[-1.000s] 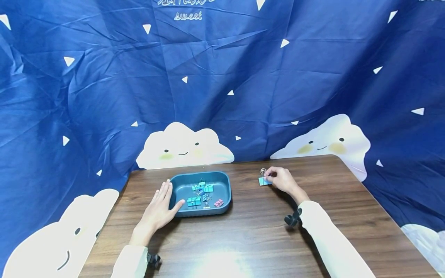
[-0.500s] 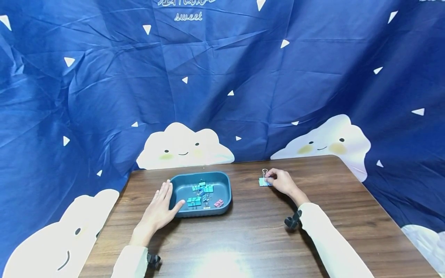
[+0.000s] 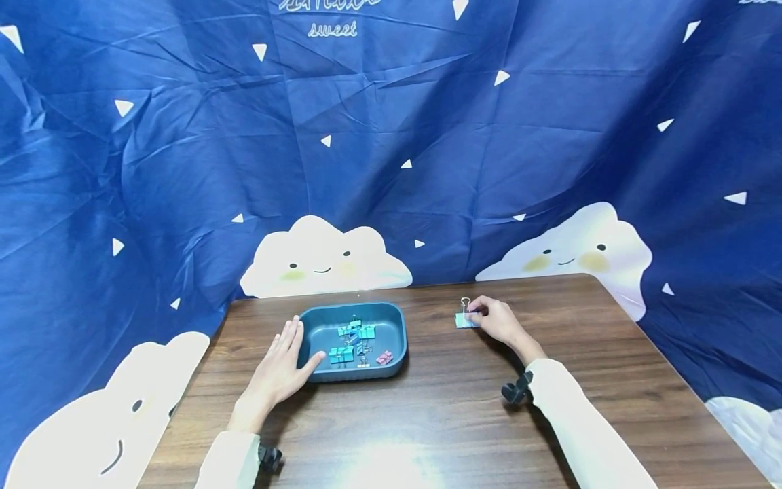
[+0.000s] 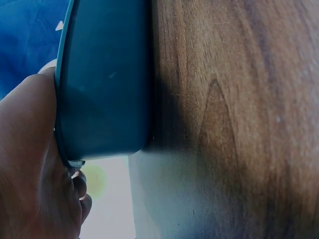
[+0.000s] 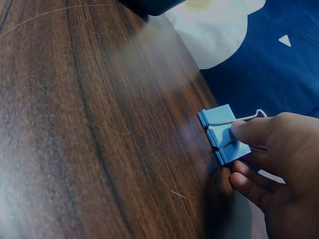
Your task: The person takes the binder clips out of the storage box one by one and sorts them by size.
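A light blue binder clip (image 3: 466, 320) lies on the brown wooden table (image 3: 440, 414), right of a teal tray (image 3: 354, 375). My right hand (image 3: 478, 314) pinches the clip; in the right wrist view its thumb presses on the clip (image 5: 223, 135) and its wire handle, with the other fingers of that hand (image 5: 259, 154) curled under. My left hand (image 3: 287, 356) lies flat against the tray's left side, fingers straight, thumb at the front rim. In the left wrist view the palm of that hand (image 4: 27, 169) touches the tray wall (image 4: 104, 79). Several teal clips (image 3: 342, 353) and a pink one (image 3: 384, 357) lie in the tray.
A blue cloth backdrop (image 3: 391, 170) with white cloud figures hangs close behind the table's far edge and wraps both sides. Bare wood stretches between the tray and the clip and across the near half of the table.
The right hand has shifted a little on the clip, and the clip's wire handle now stands slightly more to the right. The left hand and tray have not moved.
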`<control>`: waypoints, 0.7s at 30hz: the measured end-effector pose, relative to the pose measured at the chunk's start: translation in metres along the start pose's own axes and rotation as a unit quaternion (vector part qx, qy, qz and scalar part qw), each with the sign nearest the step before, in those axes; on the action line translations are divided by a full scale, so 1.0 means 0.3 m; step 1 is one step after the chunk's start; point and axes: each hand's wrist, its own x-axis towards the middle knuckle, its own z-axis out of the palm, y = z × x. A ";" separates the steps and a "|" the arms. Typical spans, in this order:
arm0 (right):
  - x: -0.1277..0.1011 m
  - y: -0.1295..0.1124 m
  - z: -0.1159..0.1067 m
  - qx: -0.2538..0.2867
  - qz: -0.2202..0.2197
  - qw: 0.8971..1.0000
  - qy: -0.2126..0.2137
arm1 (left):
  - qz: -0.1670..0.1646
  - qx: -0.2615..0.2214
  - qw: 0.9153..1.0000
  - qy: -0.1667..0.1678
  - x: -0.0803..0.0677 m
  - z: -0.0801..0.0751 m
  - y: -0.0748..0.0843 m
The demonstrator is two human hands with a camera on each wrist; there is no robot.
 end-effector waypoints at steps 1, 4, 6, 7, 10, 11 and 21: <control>0.000 0.000 -0.001 0.000 0.000 1.000 0.000 | 0.000 0.000 1.000 0.001 0.000 -0.001 0.000; -0.002 -0.004 -0.004 -0.002 -0.001 1.000 0.006 | 0.002 -0.001 1.000 0.003 0.000 -0.002 0.001; -0.004 -0.009 -0.007 -0.001 -0.003 1.000 0.011 | 0.002 -0.001 1.000 0.003 0.000 -0.004 0.001; -0.005 -0.013 -0.009 0.001 -0.003 1.000 0.014 | 0.002 0.000 1.000 0.003 -0.001 -0.004 0.000; -0.008 -0.025 -0.017 0.013 -0.001 1.000 0.021 | 0.000 0.000 1.000 0.002 -0.002 -0.005 -0.002; -0.010 -0.030 -0.021 0.017 -0.003 1.000 0.023 | -0.001 -0.001 1.000 0.001 -0.002 -0.006 -0.002; -0.022 -0.078 -0.053 0.010 -0.019 0.999 0.050 | 0.002 0.004 1.000 0.008 -0.001 -0.007 0.000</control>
